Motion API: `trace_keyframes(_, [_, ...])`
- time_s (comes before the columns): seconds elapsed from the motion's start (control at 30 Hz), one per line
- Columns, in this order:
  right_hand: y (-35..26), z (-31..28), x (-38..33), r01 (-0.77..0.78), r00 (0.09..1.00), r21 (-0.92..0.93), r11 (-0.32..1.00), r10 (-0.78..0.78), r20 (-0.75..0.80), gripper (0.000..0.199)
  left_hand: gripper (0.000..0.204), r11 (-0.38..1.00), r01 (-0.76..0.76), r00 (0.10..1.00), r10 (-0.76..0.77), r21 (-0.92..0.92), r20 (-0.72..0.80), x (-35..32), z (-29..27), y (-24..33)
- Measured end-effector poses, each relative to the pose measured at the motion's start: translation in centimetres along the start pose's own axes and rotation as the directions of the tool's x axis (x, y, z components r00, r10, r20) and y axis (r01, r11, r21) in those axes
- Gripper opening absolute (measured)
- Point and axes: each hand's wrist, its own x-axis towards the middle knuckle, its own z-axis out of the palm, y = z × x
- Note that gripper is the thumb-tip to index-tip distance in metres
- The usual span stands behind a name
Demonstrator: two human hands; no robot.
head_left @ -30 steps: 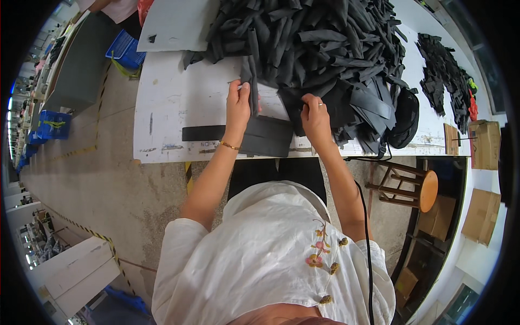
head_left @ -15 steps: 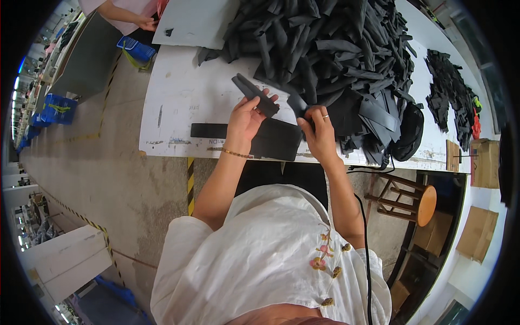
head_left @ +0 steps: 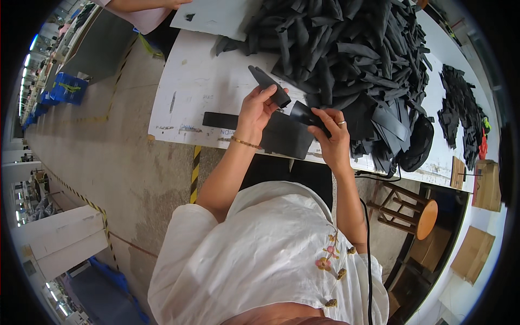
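Note:
In my left hand (head_left: 257, 112) is a folded black strip of material (head_left: 268, 85), gripped near its lower end between thumb and fingers. My right hand (head_left: 335, 138) pinches a flat, slightly shiny black piece (head_left: 304, 114), tilted toward the strip but apart from it. Beneath both hands a black panel (head_left: 288, 140) lies at the table's near edge, with a narrow band (head_left: 214, 119) reaching out to its left. Beyond my right hand rises a large heap of folded black strips (head_left: 346, 51).
The white table (head_left: 181, 86) carries a grey board (head_left: 212, 17), a black bag (head_left: 417, 143) and another pile of black pieces (head_left: 459, 111). A wooden stool (head_left: 427, 219) stands at right. A co-worker's arm (head_left: 146, 4) is at the far left. A black cord (head_left: 368, 254) hangs down beside me.
The whole view has shifted a little. My right hand has brought its black piece up and turned its broad face into sight. The left hand keeps its strip. The co-worker's hand has moved onto the board.

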Motion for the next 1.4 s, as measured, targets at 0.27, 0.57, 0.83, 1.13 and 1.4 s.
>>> trace_keyframes(0.27, [-1.1, 0.8, 2.0, 0.256, 0.963, -0.224, 0.94, -0.269, -0.029, 0.027, 0.026, 1.0, 0.01, 1.0, -0.01, 0.018, -0.012, -0.3, 0.5, 0.2])
trace_keyframes(0.57, [-0.5, 1.1, 3.0, 0.342, 0.9, -0.476, 0.81, -0.427, -0.08, 0.023, 0.028, 0.999, 0.002, 1.0, -0.001, 0.038, -0.027, -1.7, 1.8, -0.1])
trace_keyframes(0.83, [-1.7, 3.2, 2.2, 0.27, 0.941, -0.317, 0.909, -0.319, -0.115, 0.047, 0.039, 0.913, -0.389, 0.921, 0.384, 0.121, 0.068, -4.2, 4.0, -2.2])
trace_keyframes(1.13, [-0.8, 3.4, 0.2, 0.169, 0.986, -0.066, 0.983, -0.168, 0.026, 0.049, 0.03, 0.966, -0.25, 0.913, 0.212, 0.068, 0.347, -3.0, 2.9, -3.2])
trace_keyframes(1.4, [-1.4, 2.8, 0.6, 0.184, 0.976, -0.073, 0.98, -0.173, 0.134, 0.031, 0.03, 0.986, -0.155, 0.976, 0.144, 0.057, 0.162, -3.3, 1.5, -2.2])
